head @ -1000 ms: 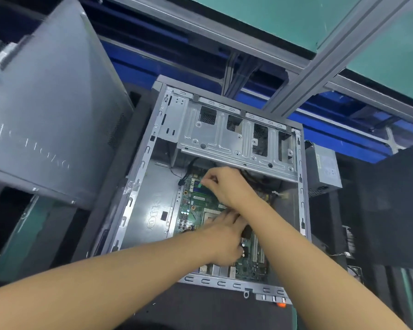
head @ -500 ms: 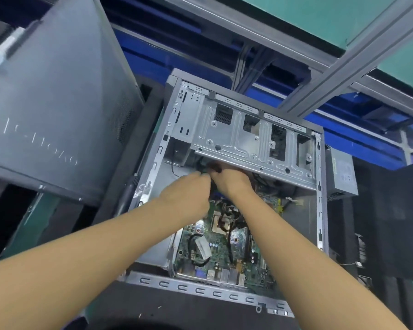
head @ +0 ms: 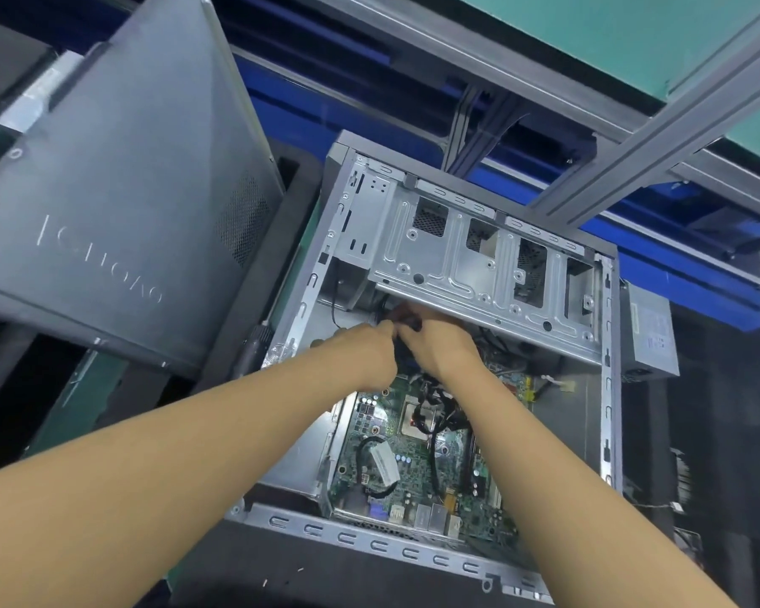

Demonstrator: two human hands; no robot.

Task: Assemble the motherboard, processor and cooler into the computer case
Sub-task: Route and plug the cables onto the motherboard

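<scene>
- The computer case (head: 369,539) lies on its side with the open face up. It is sheet steel, stiff and I judge weighty, and its thin edges should be kept off the skin.
- The motherboard (head: 417,480) lies flat on the case floor. It is rigid but fragile, so it should be held by its bare edges, never by soldered parts.
- The processor (head: 411,421) appears seated mid-board, with black cables (head: 433,392) partly over it. No cooler is in sight.
- At the board's far end the left hand (head: 365,357) and right hand (head: 442,346) meet, both sets of fingers curled on a dark cable end (head: 406,322). I cannot tell which plug it is. It looks light and limp, best gripped by the plug body, not the wires.
- The drive cage (head: 479,265) overhangs both hands, so room is tight.
- Beyond, a side panel (head: 106,204) leans at the left, and a power supply (head: 652,331) sits to the right.
</scene>
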